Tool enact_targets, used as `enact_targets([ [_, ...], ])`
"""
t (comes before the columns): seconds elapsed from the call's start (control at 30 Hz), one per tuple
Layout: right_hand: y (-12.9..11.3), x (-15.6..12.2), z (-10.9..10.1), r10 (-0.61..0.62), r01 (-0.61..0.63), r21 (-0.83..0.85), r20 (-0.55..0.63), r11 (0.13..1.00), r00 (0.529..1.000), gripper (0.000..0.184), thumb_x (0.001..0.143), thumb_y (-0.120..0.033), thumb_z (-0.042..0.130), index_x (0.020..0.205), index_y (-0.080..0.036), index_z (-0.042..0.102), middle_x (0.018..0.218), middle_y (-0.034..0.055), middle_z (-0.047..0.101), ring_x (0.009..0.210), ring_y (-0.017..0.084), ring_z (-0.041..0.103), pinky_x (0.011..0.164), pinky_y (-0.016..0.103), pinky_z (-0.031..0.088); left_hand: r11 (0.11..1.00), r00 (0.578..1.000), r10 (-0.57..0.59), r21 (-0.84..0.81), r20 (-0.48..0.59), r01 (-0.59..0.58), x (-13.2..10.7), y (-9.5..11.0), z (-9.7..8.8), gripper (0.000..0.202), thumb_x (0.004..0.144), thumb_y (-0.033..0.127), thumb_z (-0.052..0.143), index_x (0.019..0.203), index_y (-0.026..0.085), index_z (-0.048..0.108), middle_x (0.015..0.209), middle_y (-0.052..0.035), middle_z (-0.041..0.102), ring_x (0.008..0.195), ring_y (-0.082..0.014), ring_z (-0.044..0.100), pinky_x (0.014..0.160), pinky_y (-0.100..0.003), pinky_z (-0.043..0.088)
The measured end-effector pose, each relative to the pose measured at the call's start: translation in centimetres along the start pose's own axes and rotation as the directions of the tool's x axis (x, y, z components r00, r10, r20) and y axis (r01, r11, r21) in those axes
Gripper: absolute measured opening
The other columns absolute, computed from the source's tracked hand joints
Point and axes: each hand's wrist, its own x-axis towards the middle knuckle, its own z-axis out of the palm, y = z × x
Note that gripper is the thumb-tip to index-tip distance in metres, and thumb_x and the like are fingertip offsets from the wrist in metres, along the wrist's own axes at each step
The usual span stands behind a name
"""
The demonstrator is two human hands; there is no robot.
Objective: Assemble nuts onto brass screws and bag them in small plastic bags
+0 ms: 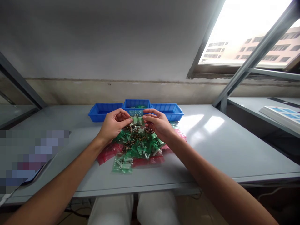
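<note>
Gray counter [234, 153] against a pale wall [105, 47]: the left hand [114, 123] and right hand [159, 124] pinch a small, clear-green packet [137, 119] by its sides, each grip pressed together, above a heap [140, 147] of green bags. Whitish pieces show through its glossy film; blur and fingers leave their exact shapes unreadable. Metallic parts [131, 144] and red bags [109, 153] lie about the heap. Three blue bins [99, 117] line up behind, the middle one partly hidden by the packet.

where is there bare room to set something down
Right: tabletop between the right blue bin and right metal post. Left: a patch between the left blue bin and left metal post. Crowded: the centre, where left hand and right hand hold a bag over the bag pile.
</note>
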Motion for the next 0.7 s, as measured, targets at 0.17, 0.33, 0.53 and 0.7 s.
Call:
enact_targets([
  [0.17, 0.2, 0.1, -0.3, -0.01, 0.011, -0.033, 0.007, 0.999, 1.0, 0.026, 0.067, -0.021, 0.076, 0.091, -0.019, 0.065, 0.079, 0.0008, 0.06, 0.07, 0.012, 0.056, 0.06, 0.026, 0.048, 1.0, 1.0, 0.0, 0.009, -0.005, 0.0, 0.1, -0.1, -0.1, 0.028, 0.064, 0.03, 0.081, 0.073, 0.017, 0.058, 0.068, 0.001, 0.064, 0.063, -0.011, 0.059, 0.06, -0.022, 0.049],
  [0.33, 0.7, 0.3, -0.3, -0.098, 0.105, -0.254, 0.043, 0.962, 0.994, 0.026, 0.069, -0.025, 0.076, 0.093, -0.017, 0.068, 0.08, 0.0024, 0.064, 0.069, 0.013, 0.059, 0.061, 0.027, 0.049, 0.999, 1.0, 0.03, 0.039, -0.01, -0.029, 0.2, -0.3, -0.2, 0.027, 0.066, 0.03, 0.079, 0.074, 0.017, 0.057, 0.077, -0.0025, 0.069, 0.072, -0.0144, 0.065, 0.069, -0.025, 0.052],
  [0.53, 0.7, 0.0, 0.1, -0.103, 0.114, -0.288, 0.054, 0.951, 0.993, 0.018, 0.069, -0.028, 0.076, 0.08, -0.015, 0.069, 0.07, 0.002, 0.065, 0.06, 0.011, 0.058, 0.055, 0.025, 0.046, 0.955, 0.987, 0.158, 0.258, -0.035, -0.144, 0.1, 0.2, -0.6, 0.021, 0.075, 0.034, 0.071, 0.081, 0.018, 0.059, 0.079, -0.0024, 0.068, 0.074, -0.0158, 0.066, 0.069, -0.025, 0.052],
  [0.7, -0.3, 0.6, -0.1, -0.047, 0.046, -0.072, -0.017, 0.996, 0.999, 0.01, 0.068, -0.018, 0.075, 0.072, -0.014, 0.067, 0.061, -0.0001, 0.059, 0.052, 0.008, 0.054, 0.051, 0.022, 0.045, 0.666, 0.946, 0.323, 0.718, -0.032, -0.203, 0.3, 0.6, -2.1, 0.015, 0.084, 0.034, 0.057, 0.082, 0.021, 0.061, 0.072, -0.0013, 0.067, 0.066, -0.0161, 0.062, 0.066, -0.027, 0.046],
])
